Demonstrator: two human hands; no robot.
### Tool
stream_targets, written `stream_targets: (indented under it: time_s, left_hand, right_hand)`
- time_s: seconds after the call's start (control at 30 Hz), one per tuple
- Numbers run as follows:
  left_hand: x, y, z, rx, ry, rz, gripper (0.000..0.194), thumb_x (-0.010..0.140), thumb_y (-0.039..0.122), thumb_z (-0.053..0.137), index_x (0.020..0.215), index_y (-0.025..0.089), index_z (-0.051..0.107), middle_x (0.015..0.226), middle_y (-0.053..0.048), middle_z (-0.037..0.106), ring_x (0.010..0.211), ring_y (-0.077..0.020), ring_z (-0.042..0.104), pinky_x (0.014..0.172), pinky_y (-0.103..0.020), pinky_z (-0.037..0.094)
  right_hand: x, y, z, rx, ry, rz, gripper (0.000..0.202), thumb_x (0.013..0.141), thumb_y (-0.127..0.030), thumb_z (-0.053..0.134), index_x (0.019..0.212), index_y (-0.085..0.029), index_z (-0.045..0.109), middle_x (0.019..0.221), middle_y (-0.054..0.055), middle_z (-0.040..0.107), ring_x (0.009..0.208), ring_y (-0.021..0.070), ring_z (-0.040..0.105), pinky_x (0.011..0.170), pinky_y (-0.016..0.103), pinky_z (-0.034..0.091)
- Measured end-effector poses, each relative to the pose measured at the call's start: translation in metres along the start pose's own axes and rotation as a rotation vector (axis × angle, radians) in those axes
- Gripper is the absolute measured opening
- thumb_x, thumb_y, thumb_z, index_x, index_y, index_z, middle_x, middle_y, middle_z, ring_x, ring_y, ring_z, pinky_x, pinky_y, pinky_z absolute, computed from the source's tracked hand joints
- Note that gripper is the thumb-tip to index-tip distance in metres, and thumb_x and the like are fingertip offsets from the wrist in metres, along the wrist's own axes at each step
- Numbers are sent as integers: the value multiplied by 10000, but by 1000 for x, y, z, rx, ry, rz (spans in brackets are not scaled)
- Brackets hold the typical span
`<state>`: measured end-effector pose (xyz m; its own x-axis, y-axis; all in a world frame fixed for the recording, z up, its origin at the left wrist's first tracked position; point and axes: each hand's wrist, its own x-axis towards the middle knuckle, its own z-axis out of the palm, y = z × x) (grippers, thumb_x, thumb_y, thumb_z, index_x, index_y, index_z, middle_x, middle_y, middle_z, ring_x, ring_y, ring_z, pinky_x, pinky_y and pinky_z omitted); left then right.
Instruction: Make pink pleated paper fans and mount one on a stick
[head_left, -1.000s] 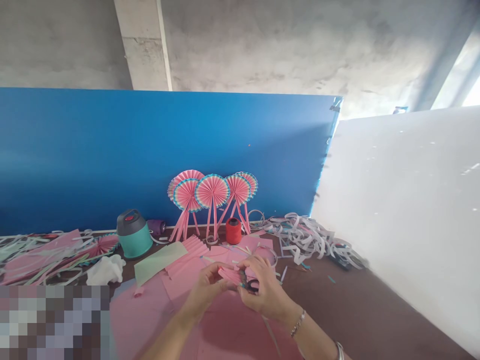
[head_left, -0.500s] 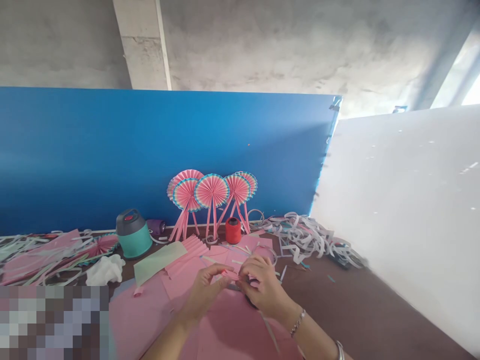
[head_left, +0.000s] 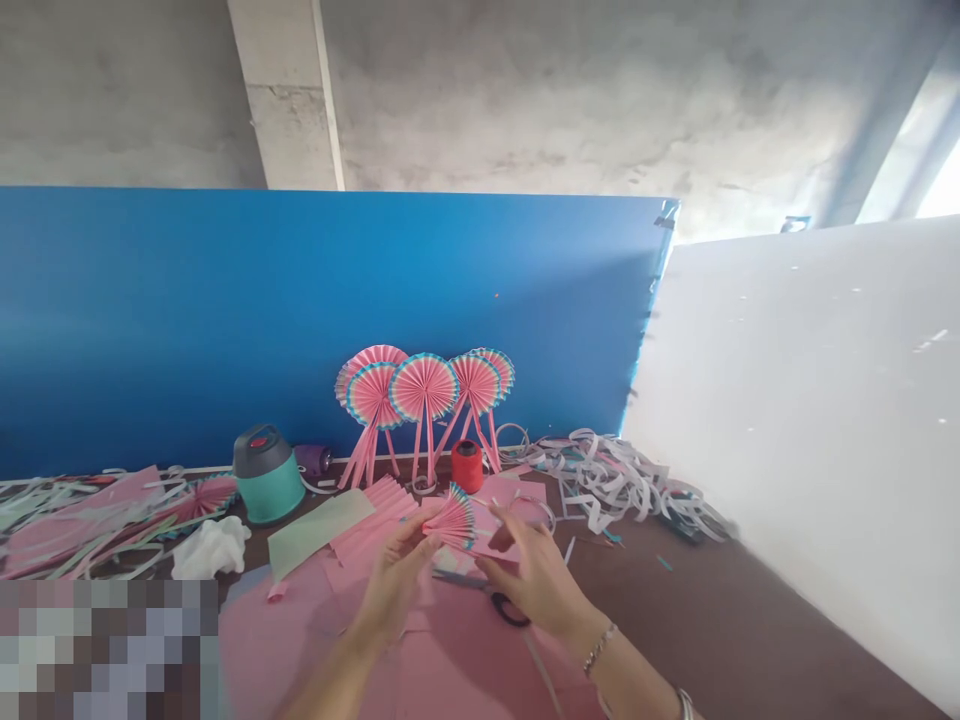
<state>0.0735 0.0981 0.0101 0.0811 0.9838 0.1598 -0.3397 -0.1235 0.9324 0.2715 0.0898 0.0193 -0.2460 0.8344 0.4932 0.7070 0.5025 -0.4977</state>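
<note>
Between the thumb and fingers of my left hand (head_left: 401,570) is a small pleated paper fan (head_left: 453,520), pink with a blue and pale edge, its folds spread to the right. My right hand (head_left: 536,570) is just right of the fan, its thumb and fingers apart and holding nothing that I can see. Below the fan and beside my right hand lie scissors (head_left: 510,609) with dark handles. Under both hands spread sheets of pink paper (head_left: 450,660).
Several round pink fans (head_left: 424,387) stand against the blue board (head_left: 187,300). In front are a red spool (head_left: 466,467) and a teal container (head_left: 268,475). A heap of white paper strips (head_left: 607,470) lies at the right, white crumpled tissue (head_left: 211,547) at the left.
The pleated paper, pinched between both hands before, now spreads open as a fan in my left hand. My right hand has let go and its fingers have parted. More of the scissors shows.
</note>
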Motion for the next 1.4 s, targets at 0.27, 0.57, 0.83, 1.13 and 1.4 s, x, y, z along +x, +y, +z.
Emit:
stream_targets:
  time_s: [0.27, 0.57, 0.83, 1.13, 1.4]
  left_hand:
    - [0, 0, 5, -245, -24, -45, 278, 727, 346, 752, 939, 186, 671, 973, -56, 696, 941, -214, 648, 952, -398, 459]
    - [5, -4, 1, -412, 93, -165, 231, 613, 206, 834, 765, 157, 667, 795, -17, 710, 801, -178, 688, 833, -302, 547]
    - [9, -6, -2, -587, 238, -167, 198, 576, 86, 822, 636, 146, 643, 726, -30, 723, 812, -209, 710, 836, -311, 570]
    - [10, -6, -2, -602, 294, -163, 136, 757, 16, 643, 652, 82, 700, 749, -91, 739, 827, -190, 712, 866, -295, 563]
    - [12, 0, 2, -647, 381, -195, 303, 866, -7, 477, 691, 79, 709, 776, -110, 744, 809, -163, 715, 850, -276, 566]
  right_hand:
    - [2, 3, 1, -120, 202, -124, 68, 854, -216, 563, 857, -208, 630, 835, 35, 691, 815, 198, 624, 792, 348, 372]
    - [3, 0, -6, -206, 396, -86, 166, 882, -215, 486, 791, -222, 624, 816, 19, 654, 825, 180, 581, 855, 360, 316]
    - [3, 2, -2, -157, 372, -112, 159, 866, -160, 496, 824, -232, 632, 818, 9, 669, 844, 178, 591, 889, 367, 303]
    - [2, -2, 3, -137, 345, -134, 167, 870, -147, 489, 851, -236, 629, 796, 0, 695, 778, 167, 612, 878, 366, 293]
    - [-2, -9, 8, -111, 264, -216, 140, 843, -122, 504, 840, -216, 608, 730, -1, 683, 697, 158, 603, 873, 369, 288]
